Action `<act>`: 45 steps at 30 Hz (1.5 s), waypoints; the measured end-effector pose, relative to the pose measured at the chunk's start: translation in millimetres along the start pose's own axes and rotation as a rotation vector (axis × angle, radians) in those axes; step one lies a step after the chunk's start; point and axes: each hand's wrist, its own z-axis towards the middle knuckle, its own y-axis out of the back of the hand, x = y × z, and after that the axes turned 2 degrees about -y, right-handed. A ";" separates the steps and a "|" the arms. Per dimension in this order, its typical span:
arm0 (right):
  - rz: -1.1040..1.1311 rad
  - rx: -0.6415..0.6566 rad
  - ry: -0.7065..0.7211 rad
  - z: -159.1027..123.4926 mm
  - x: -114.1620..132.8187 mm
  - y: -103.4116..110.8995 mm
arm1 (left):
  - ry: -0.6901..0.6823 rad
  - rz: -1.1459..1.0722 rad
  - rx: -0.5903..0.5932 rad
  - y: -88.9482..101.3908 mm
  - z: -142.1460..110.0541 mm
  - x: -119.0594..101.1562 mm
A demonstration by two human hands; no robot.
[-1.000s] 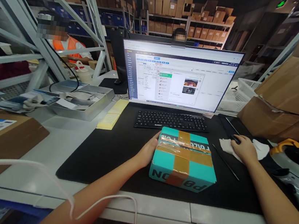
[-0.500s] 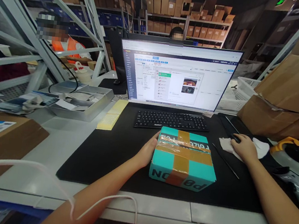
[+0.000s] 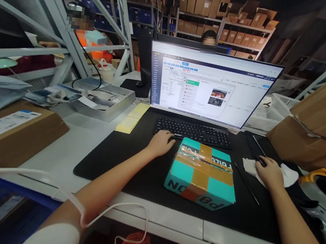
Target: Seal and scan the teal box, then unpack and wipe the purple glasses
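Observation:
My left hand [image 3: 161, 143] rests palm down at the near left edge of the black keyboard [image 3: 193, 133]. Its fingers are loosely bent, holding nothing, with the tips at the keys. A teal carton [image 3: 202, 173] crossed with brown tape sits on the black desk mat [image 3: 127, 161], just right of that hand and apart from it. On the right, my right hand [image 3: 270, 174] is wrapped over a black computer mouse [image 3: 261, 161], which lies on a crumpled white cloth [image 3: 250, 166]. The monitor [image 3: 210, 84] behind the keyboard shows a window with two small pictures.
A thin black rod [image 3: 246, 184] lies between carton and mouse. Yellow paper slips [image 3: 132, 119], a grey tray [image 3: 105, 106] and a labelled brown box [image 3: 14, 130] stand left. Brown cartons [image 3: 307, 141] and a tape dispenser [image 3: 322, 187] are at right. A white cable [image 3: 128, 205] crosses my left forearm.
My left hand has left the carton's left side and moved up to the keyboard. My right hand stays on the mouse. The view has swung left; the person at left now has a pale blue thing in front.

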 end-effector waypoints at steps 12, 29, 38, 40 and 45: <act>0.020 0.003 -0.038 -0.4 8.3 7.0 | 0.144 0.323 -0.089 -19.8 45.1 21.9; 0.013 -0.030 0.003 -4.6 8.8 6.4 | -0.045 0.269 -0.070 -23.2 50.8 21.4; 0.042 -0.045 -0.008 -8.3 13.4 8.2 | -0.625 0.121 0.265 -36.9 135.0 -34.9; 0.045 -0.037 -0.020 -8.1 12.6 7.9 | -0.686 0.121 0.295 -45.0 144.4 -49.0; 0.047 -0.024 -0.029 -7.8 12.1 6.9 | -0.713 0.185 0.360 -51.8 147.4 -65.2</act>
